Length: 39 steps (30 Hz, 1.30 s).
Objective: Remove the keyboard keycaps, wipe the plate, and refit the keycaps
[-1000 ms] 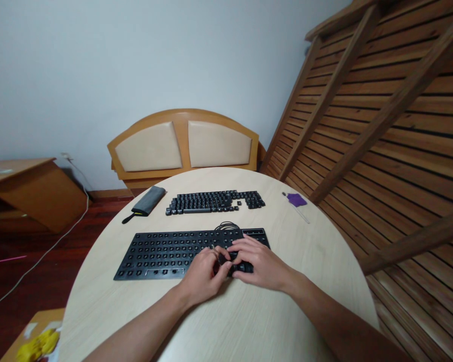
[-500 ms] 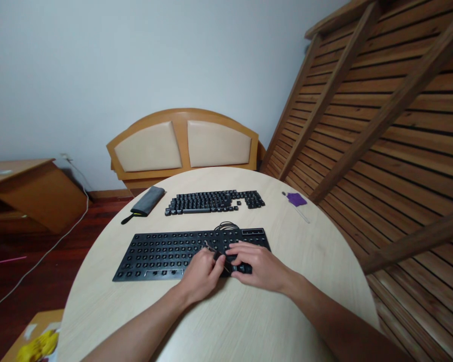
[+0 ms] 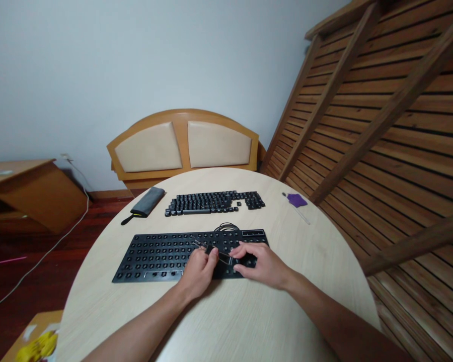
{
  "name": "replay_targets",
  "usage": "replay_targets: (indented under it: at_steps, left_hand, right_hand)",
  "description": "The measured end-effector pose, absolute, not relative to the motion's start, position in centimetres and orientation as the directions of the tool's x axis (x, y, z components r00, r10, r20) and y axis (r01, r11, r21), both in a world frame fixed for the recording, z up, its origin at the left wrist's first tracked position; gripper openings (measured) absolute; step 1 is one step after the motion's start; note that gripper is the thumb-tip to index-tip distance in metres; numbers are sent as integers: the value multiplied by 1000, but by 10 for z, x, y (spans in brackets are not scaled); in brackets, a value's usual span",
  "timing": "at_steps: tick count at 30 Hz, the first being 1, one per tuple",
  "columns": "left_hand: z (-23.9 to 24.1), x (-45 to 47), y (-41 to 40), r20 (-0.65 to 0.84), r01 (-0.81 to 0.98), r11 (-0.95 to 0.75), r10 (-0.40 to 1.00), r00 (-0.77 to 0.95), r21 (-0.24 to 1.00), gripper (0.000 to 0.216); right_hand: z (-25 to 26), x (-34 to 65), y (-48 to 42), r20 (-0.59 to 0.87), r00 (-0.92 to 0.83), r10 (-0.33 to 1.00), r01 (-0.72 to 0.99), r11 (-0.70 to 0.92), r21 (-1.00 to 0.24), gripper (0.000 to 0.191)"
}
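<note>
Hands sit at the near right part of a black keyboard (image 3: 162, 254) whose keys are nearly all stripped, leaving rows of bare switch sockets. Compared with a second ago, the left hand (image 3: 198, 271) has drawn back and up from the spot where both hands were bunched together, and it now pinches a thin wire puller (image 3: 207, 248) that carries a small black keycap (image 3: 209, 249) just above the board. That reads as one more cap having just come free of its socket, though the picture is too small to show whether the cap is fully clear. The right hand (image 3: 258, 264) has stayed low, fingers spread and pressing on the right end of the board, where a few caps seem to remain under it; it holds nothing that can be made out. Farther back on the table (image 3: 324, 251) the removed caps (image 3: 215, 202) lie set out in rows, well apart from the board and unchanged. A coiled cable (image 3: 226, 226) lies just behind the board. A grey pouch (image 3: 148, 201) rests to the left of the caps, and a purple brush (image 3: 296, 201) lies off to the right, both where they were. A padded headboard (image 3: 183, 146) stands behind the table against the wall.
</note>
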<state>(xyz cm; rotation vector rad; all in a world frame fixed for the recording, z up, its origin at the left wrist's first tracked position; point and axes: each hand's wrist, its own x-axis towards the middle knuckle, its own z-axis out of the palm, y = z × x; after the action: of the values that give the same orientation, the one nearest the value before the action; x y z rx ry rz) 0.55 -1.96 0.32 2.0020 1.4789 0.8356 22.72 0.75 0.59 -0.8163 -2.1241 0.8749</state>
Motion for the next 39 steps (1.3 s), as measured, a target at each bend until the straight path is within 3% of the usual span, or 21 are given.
replay_targets:
  at_steps: [6, 11, 16, 19, 28, 39]
  left_hand:
    - [5, 9, -23, 214, 696, -317, 948, 234, 644, 52]
    - [3, 9, -23, 214, 704, -353, 936, 281, 617, 53]
    - [1, 8, -23, 225, 692, -382, 923, 311, 613, 53]
    - [0, 7, -23, 220, 688, -383, 923, 317, 617, 51]
    - [3, 7, -22, 249, 664, -417, 908, 337, 621, 49]
    - [0, 8, -21, 281, 652, -440, 897, 340, 618, 48]
  right_hand:
    - [19, 235, 22, 446, -438, 780, 423, 617, -664, 14]
    - [29, 246, 58, 444, -297, 845, 640, 521, -564, 18]
    - [39, 244, 97, 296, -290, 910, 892, 369, -260, 19]
    - [41, 235, 115, 237, -289, 927, 927, 333, -171, 20]
    - [36, 216, 133, 141, -248, 958, 965, 257, -49, 22]
    - [35, 208, 134, 96, -220, 971, 974, 223, -29, 28]
